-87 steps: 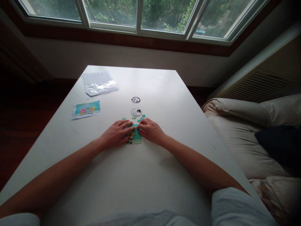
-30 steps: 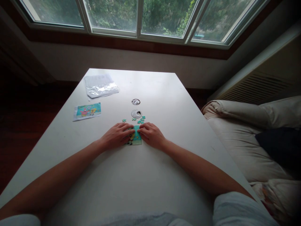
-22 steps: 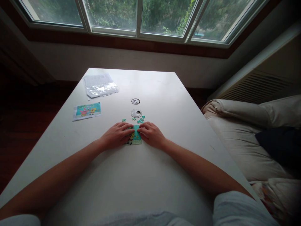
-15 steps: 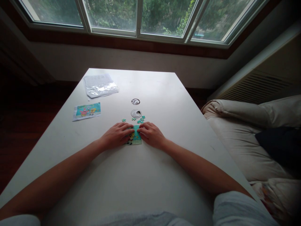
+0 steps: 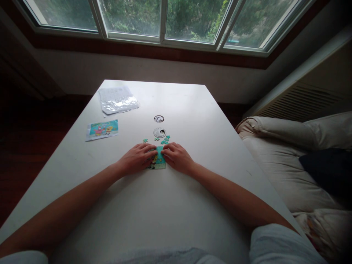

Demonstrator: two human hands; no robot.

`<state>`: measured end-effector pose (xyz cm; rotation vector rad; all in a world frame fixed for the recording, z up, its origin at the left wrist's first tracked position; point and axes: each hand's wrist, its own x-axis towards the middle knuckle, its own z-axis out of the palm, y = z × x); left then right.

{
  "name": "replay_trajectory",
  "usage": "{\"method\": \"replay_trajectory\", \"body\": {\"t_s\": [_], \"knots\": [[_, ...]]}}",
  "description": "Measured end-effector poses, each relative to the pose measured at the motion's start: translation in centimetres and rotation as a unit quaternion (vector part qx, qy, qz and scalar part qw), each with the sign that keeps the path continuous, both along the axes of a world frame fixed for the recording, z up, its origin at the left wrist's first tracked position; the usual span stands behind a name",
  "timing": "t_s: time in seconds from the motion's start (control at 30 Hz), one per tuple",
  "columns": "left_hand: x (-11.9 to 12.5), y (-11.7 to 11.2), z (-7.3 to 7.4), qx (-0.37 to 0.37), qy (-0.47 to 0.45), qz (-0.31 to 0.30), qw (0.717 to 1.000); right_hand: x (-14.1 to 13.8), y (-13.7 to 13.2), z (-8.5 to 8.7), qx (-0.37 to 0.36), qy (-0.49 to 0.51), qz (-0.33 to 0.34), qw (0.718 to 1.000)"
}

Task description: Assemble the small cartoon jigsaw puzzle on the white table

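A partly joined jigsaw puzzle (image 5: pixel 160 161) lies flat on the white table, green and blue with a yellow cartoon figure. Over its left part rests my left hand (image 5: pixel 139 157), fingers bent and holding the pieces from that side; it hides that part. My right hand (image 5: pixel 177 156) grips the upper right edge with curled fingertips. What lies directly under the fingertips is hidden. Just beyond the hands are several loose puzzle pieces (image 5: pixel 165 140), with a single loose piece (image 5: pixel 145 140) off to the left.
A picture sheet (image 5: pixel 102 129) with cartoon figures lies on the table (image 5: pixel 132 220) at left. Behind it are papers in a clear plastic sleeve (image 5: pixel 118 100). Beyond the pieces are a round metal grommet (image 5: pixel 156 134) and a round hole (image 5: pixel 158 118). A sofa (image 5: pixel 264 161) stands at right.
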<state>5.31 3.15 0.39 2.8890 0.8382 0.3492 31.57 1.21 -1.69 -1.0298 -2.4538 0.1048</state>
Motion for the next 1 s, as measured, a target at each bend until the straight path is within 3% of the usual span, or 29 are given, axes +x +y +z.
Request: {"method": "replay_trajectory", "body": {"t_s": [0.7, 1.0], "knots": [[-0.15, 0.19, -0.28, -0.008, -0.021, -0.013, 1.0, 0.19, 0.08, -0.15, 0.002, 0.008, 0.0, 1.0], [-0.36, 0.3, -0.82, -0.025, -0.004, -0.018, 1.0, 0.25, 0.29, -0.45, 0.001, 0.023, 0.042, 0.999]]}}
